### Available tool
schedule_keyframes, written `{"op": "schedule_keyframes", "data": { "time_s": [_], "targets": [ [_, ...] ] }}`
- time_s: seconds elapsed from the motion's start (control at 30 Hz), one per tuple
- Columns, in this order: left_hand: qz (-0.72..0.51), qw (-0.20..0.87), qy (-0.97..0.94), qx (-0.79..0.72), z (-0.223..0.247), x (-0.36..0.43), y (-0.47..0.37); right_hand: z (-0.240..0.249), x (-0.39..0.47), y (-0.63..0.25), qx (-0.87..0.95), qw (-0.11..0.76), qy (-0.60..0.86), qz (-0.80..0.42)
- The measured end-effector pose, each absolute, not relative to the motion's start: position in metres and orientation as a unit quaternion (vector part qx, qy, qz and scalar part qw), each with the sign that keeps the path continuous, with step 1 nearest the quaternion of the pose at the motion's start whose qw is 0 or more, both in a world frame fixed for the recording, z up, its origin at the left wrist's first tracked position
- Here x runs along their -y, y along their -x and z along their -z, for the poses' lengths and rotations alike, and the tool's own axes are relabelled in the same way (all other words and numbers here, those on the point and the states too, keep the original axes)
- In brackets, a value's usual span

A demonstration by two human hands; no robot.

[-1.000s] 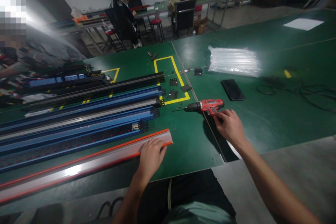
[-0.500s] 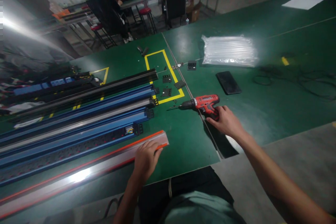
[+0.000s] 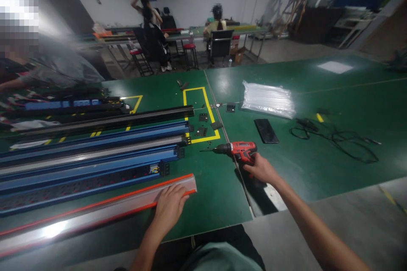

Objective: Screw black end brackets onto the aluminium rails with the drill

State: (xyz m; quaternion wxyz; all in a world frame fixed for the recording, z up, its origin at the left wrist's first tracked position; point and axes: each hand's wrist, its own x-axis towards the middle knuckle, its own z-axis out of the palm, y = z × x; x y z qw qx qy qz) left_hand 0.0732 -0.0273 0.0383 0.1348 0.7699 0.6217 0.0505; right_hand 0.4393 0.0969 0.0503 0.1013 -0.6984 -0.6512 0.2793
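Observation:
My left hand (image 3: 170,207) lies over the near end of a long orange-edged strip (image 3: 127,205), its fingers curled across the pale top and the thumb at the near edge. The right hand (image 3: 262,169) is wrapped round the handle of a red and black cordless drill (image 3: 243,151). The drill lies on its side on the green table, its long thin bit pointing left. Beyond the strip run several blue profiles (image 3: 159,154) with black end pieces. Small black plates (image 3: 201,131) lie past the bit, around a yellow tape outline (image 3: 203,139).
A black phone (image 3: 266,131), a clear air-cushion bag (image 3: 269,99) and a tangled black cable (image 3: 340,139) lie to the right. A gap (image 3: 257,192) opens between table sections below the drill. One blurred person (image 3: 54,63) is at far left; two others sit at a back table.
The camera has tilted up and levelled, so the table sits lower in view and more of the room shows. Both hands stay on the strip and the drill.

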Motion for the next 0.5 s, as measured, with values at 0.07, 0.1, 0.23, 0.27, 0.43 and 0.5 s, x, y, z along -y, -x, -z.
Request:
{"op": "schedule_keyframes", "data": {
  "time_s": [0.07, 0.1, 0.23, 0.27, 0.43, 0.5],
  "targets": [
    [-0.048, 0.134, -0.768, -0.624, -0.039, 0.027, -0.075, -0.05, -0.092, -0.444, 0.62, 0.125, 0.698, -0.337],
    [-0.046, 0.131, -0.766, -0.627, -0.039, 0.027, -0.075, -0.049, -0.088, -0.446, 0.6, 0.132, 0.697, -0.37],
    [-0.037, 0.111, -0.763, -0.635, -0.039, 0.028, -0.077, -0.048, -0.063, -0.45, 0.526, 0.149, 0.679, -0.49],
    [-0.043, 0.104, -0.764, -0.636, -0.038, 0.03, -0.078, -0.048, -0.057, -0.449, 0.517, 0.157, 0.675, -0.503],
    [-0.143, 0.075, -0.772, -0.614, -0.03, 0.036, -0.078, -0.04, -0.035, -0.443, 0.501, 0.173, 0.691, -0.492],
    [-0.177, 0.076, -0.775, -0.603, -0.026, 0.037, -0.078, -0.033, -0.033, -0.441, 0.523, 0.185, 0.691, -0.464]
  ]
}}
